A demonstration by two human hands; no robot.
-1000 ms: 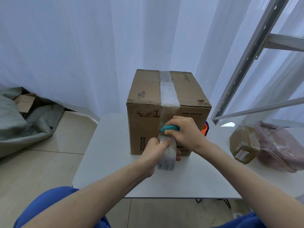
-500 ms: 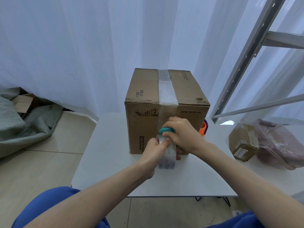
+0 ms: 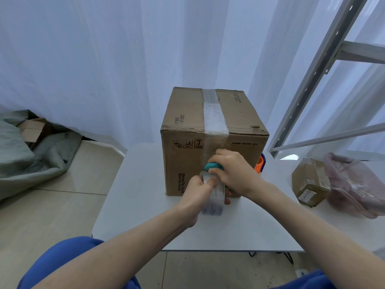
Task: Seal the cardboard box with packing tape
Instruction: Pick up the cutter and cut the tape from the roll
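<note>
Both hands closed on the dispenser (image 3: 213, 190) at the box (image 3: 187, 163) front: left (image 3: 198, 192) on the roll, right (image 3: 233, 174) on the handle. We judge: press flat, tear clean.

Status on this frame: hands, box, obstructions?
Both hands, left and right, grip tape roll. Box top seam taped, strip down front. Nothing obstructing.

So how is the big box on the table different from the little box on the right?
The big box stands square and is much larger; the little box sits tilted. The big box has a clear tape strip along its top and both hands working at its front; the little box lies untouched beside a pink bag. Both are brown cardboard.
</note>
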